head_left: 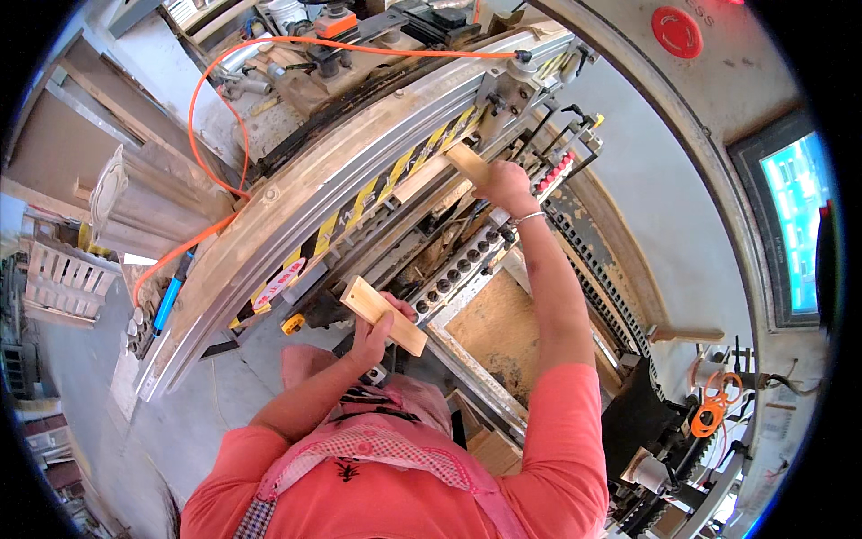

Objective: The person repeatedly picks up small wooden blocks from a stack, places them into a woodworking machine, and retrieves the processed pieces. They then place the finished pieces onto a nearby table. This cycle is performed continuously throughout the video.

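My left hand [370, 343] is closed around a short flat wooden block [363, 300], held tilted in front of my body. A small dark hole shows near the block's far end. Farther off, my right hand [508, 190] grips the near end of another wooden block [464, 162] over the machine. Its palm covers part of that block. Beside the second block lies a pale wooden strip [422, 179], along the yellow-and-black striped rail [364, 203]. Whether the block and strip touch is hard to tell.
A row of dark round fittings [456, 271] runs along the machine between my arms. An orange hose [199, 117] loops over the long metal beam [233, 242]. At right stand a control panel with a lit screen [797, 202] and a red button [676, 32].
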`<action>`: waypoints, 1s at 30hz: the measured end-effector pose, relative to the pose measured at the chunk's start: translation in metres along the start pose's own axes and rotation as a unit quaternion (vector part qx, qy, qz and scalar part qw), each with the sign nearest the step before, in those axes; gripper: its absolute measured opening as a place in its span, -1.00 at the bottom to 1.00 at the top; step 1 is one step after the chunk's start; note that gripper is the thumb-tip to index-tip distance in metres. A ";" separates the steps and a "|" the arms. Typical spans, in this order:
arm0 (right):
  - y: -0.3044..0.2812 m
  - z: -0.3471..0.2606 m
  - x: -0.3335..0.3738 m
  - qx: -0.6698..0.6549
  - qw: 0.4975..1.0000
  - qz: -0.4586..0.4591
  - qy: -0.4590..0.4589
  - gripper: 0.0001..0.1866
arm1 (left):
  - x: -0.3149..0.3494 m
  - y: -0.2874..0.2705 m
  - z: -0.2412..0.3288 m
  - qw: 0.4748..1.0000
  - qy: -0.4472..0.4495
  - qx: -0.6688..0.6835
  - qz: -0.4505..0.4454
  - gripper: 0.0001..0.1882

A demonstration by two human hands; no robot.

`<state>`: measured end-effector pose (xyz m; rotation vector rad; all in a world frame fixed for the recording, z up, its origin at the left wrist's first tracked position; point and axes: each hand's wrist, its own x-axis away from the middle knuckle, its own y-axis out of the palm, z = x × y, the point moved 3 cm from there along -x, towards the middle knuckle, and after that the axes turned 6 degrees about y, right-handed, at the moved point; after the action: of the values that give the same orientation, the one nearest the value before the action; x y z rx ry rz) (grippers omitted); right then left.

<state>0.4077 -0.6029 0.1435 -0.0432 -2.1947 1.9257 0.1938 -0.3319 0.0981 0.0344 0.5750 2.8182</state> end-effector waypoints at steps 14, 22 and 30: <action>0.002 0.004 0.007 0.040 0.998 0.050 -0.012 -0.53 | -0.002 -0.002 -0.003 0.999 -0.023 0.038 0.017 -0.81; 0.002 0.006 0.009 0.020 0.998 0.058 -0.034 -0.56 | -0.001 -0.005 -0.009 1.000 -0.020 0.021 0.003 -0.74; 0.005 0.011 0.005 0.024 0.996 0.066 -0.046 -0.54 | -0.003 -0.005 -0.009 0.999 -0.034 0.030 0.001 -0.74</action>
<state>0.4001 -0.6117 0.1378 -0.0966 -2.2545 2.0907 0.1972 -0.3317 0.0881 0.1408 0.6433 2.7882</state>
